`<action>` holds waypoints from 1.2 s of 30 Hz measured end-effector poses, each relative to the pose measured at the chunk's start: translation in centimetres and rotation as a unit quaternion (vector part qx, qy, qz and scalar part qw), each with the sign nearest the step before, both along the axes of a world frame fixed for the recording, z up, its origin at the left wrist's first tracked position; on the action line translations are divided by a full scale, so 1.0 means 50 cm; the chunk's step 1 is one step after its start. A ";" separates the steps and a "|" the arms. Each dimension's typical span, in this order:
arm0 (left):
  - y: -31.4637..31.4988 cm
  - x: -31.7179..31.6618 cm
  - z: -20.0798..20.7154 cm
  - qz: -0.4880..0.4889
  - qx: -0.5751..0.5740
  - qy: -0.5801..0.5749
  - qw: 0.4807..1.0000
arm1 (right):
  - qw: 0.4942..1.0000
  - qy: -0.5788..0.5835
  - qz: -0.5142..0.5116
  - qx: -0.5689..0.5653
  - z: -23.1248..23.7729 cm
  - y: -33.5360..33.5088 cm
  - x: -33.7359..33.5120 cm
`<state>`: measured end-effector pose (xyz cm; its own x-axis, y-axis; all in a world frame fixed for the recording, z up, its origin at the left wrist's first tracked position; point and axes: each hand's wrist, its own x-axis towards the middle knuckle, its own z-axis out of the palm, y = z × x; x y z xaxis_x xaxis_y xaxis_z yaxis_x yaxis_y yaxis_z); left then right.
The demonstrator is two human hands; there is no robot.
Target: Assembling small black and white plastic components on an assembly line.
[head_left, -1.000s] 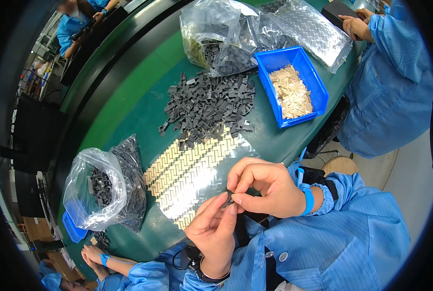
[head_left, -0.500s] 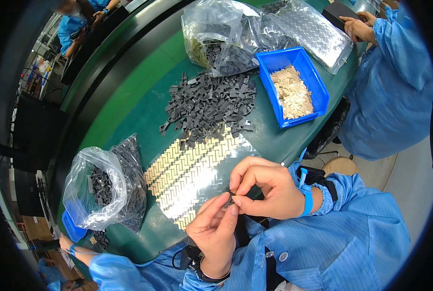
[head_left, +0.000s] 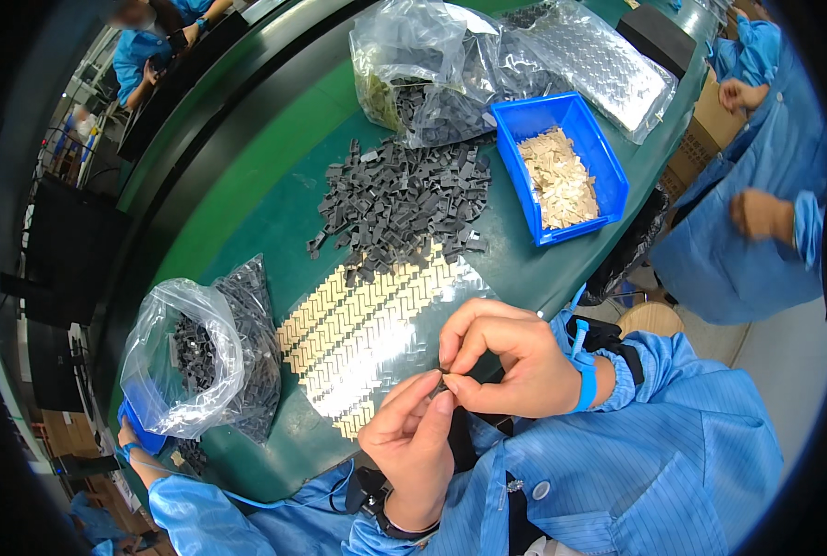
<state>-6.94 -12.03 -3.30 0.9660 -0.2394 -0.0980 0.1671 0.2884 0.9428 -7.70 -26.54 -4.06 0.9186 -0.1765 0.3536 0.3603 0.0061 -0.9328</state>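
Note:
Close in front of my body, both hands meet fingertip to fingertip over the near edge of a sheet. My left hand pinches a small dark plastic piece between thumb and index finger. From the right, my right hand grips the same piece at its upper end, thumb against fingertips. My fingers cover most of it. Under and beyond them lies a shiny clear sheet with slanting rows of cream-coloured small parts. A heap of loose dark grey plastic pieces touches its far edge.
A blue bin holds many flat cream bits. Plastic bags of dark pieces stand at the back and left. Behind the bin are a bagged patterned sheet and black box. Co-workers sit right and lower left.
My hands hold almost the same pose on the piece. The co-worker at right has drawn both hands back from the black box. At lower left, another person's hand has moved up to a blue bin.

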 end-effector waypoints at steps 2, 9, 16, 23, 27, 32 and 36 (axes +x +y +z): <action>0.001 0.001 -0.001 0.002 -0.007 0.012 1.000 | 1.000 -0.002 0.005 -0.011 0.001 -0.002 0.002; 0.000 0.008 0.001 -0.014 -0.088 0.060 0.994 | 0.998 0.029 0.039 0.037 -0.003 -0.001 0.003; 0.000 0.011 0.003 -0.027 -0.128 0.073 0.989 | 0.981 0.084 0.094 0.148 -0.015 -0.001 0.005; -0.002 0.012 0.004 -0.028 -0.127 0.067 0.989 | 0.980 0.087 0.095 0.155 -0.016 0.002 0.006; -0.005 0.009 0.007 -0.005 -0.092 0.037 0.995 | 0.991 0.044 0.085 0.093 -0.018 -0.003 0.013; 0.001 0.004 0.004 0.006 -0.047 -0.017 0.999 | 0.994 0.041 0.095 -0.020 0.007 -0.025 0.021; 0.006 0.005 0.007 -0.039 -0.061 -0.035 0.997 | 0.981 0.032 0.192 0.011 -0.003 -0.044 0.026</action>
<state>-6.67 -11.76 -2.96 0.9476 -0.3194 0.0031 0.1288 0.3911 0.9113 -6.40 -28.75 -4.19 0.9392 0.1793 0.2928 0.2679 0.1507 -0.9516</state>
